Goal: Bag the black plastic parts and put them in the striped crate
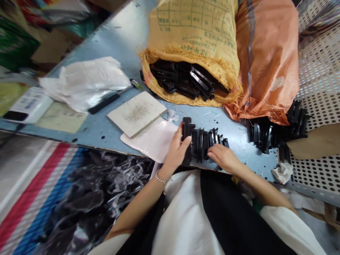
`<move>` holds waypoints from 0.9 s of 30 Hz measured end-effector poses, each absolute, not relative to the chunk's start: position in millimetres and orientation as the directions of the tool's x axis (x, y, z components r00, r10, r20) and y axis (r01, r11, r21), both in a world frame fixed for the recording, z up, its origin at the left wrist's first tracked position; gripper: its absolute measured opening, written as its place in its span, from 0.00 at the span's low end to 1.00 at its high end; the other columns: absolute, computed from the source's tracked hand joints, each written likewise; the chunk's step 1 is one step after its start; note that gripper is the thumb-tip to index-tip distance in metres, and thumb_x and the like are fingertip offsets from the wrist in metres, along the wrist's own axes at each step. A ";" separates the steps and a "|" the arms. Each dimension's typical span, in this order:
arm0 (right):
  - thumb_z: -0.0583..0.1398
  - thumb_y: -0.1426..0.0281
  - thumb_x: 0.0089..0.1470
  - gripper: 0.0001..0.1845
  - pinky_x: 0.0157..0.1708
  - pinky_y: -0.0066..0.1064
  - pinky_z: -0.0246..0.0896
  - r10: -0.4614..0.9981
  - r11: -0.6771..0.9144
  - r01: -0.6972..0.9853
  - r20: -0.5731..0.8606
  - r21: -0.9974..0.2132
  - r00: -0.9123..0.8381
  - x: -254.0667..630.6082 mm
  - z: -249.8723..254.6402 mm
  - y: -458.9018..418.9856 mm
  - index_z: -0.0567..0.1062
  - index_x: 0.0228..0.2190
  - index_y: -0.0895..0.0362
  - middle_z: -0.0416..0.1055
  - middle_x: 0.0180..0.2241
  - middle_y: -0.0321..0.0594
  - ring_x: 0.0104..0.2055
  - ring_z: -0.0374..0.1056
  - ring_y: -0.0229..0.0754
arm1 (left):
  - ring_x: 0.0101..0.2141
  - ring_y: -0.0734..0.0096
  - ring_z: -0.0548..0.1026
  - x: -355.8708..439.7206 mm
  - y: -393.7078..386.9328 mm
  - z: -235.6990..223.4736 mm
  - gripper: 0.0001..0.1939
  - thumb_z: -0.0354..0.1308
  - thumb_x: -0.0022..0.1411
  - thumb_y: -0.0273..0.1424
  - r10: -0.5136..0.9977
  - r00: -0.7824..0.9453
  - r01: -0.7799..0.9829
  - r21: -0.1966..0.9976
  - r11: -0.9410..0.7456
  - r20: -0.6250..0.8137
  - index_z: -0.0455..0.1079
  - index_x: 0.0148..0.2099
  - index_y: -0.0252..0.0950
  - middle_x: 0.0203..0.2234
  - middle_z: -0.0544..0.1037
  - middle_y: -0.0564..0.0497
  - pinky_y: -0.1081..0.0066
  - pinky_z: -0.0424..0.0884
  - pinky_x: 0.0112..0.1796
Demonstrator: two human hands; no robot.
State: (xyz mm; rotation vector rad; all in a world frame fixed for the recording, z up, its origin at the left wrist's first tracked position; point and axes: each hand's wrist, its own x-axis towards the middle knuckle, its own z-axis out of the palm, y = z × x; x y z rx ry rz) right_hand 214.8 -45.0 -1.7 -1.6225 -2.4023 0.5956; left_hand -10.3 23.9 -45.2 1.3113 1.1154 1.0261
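Note:
Near the table's front edge stands a row of several black plastic parts (201, 143), side by side. My left hand (175, 150) is closed around a taller black plastic part (187, 129) at the row's left end, thumb on the near side. At the right part of the row, my right hand (224, 157) has its fingers curled in against the black parts. The fingers partly hide what they touch there.
A yellow woven sack (193, 32) lies open with black parts in its mouth. Beside it is an orange sack (268, 60), with more black parts (262, 136) below. A stained white board (136, 113) and white plastic bag (90, 81) lie left. Perforated panel (318, 88) stands right.

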 end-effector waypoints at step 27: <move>0.71 0.59 0.46 0.23 0.42 0.38 0.69 0.905 -0.425 -0.221 -0.408 -0.878 -0.120 158.2 -36.5 -56.5 0.76 0.42 0.56 0.79 0.37 0.42 0.35 0.74 0.42 | 0.47 0.48 0.70 -71.9 15.5 -76.1 0.12 0.58 0.63 0.40 0.973 0.203 0.681 0.697 -0.224 0.114 0.70 0.33 0.37 0.39 0.74 0.39 0.48 0.65 0.52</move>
